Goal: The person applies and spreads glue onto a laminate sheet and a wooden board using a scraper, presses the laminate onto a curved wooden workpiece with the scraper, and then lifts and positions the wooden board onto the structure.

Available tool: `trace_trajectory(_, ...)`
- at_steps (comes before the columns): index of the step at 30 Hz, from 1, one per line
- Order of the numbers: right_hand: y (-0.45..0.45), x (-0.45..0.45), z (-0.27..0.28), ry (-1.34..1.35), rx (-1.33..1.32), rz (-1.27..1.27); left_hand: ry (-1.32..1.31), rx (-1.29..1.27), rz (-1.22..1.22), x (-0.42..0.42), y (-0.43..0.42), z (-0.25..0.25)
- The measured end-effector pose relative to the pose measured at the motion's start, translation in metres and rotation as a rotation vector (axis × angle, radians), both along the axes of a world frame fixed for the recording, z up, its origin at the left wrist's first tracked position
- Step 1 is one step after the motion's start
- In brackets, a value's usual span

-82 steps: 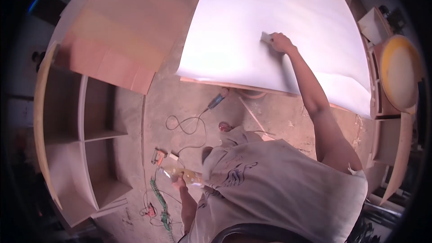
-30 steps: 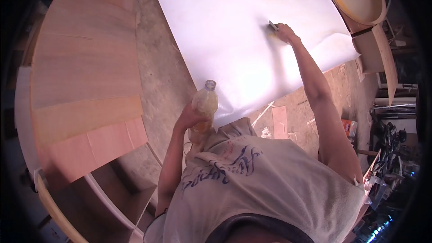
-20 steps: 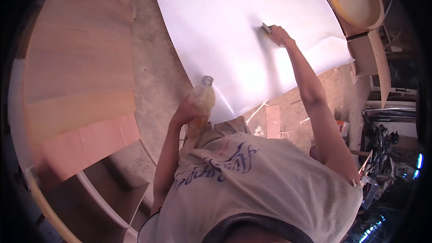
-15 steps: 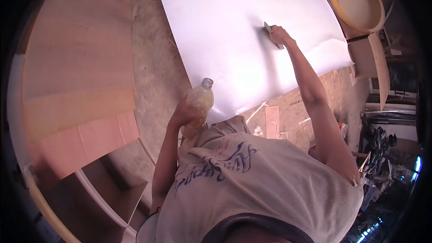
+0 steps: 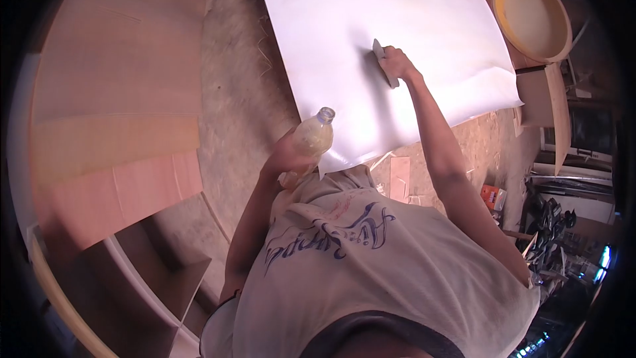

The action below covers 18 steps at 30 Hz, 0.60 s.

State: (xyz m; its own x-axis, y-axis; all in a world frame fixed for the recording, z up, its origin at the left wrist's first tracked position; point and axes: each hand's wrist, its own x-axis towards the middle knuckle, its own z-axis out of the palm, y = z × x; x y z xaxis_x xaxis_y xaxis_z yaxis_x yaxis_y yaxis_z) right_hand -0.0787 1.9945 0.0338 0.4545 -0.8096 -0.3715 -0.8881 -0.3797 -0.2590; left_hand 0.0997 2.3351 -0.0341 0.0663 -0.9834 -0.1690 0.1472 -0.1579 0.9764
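My left hand is wrapped round an uncapped clear plastic bottle with yellowish contents, tilted near the sheet's lower left corner. A large white sheet is spread out in front of me. Over its middle, my right hand grips a flat grey tool like a trowel or scraper. The tool casts a shadow on the sheet; whether its edge touches the surface I cannot tell.
Brown wooden panels lie at the left, above an open compartmented cabinet. A round yellow-rimmed piece is at the upper right. An orange box and dark clutter are at the lower right.
The bottle in my left hand has risen from low over the floor to beside the sheet's corner. My right hand has moved the tool slightly left and turned it. The view has shifted.
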Motion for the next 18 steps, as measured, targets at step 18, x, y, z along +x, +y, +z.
trace_trajectory(18, 0.098, 0.13, 0.016, -0.05, 0.074, 0.031, -0.129, 0.238, -0.073, -0.004, 0.001, -0.015)
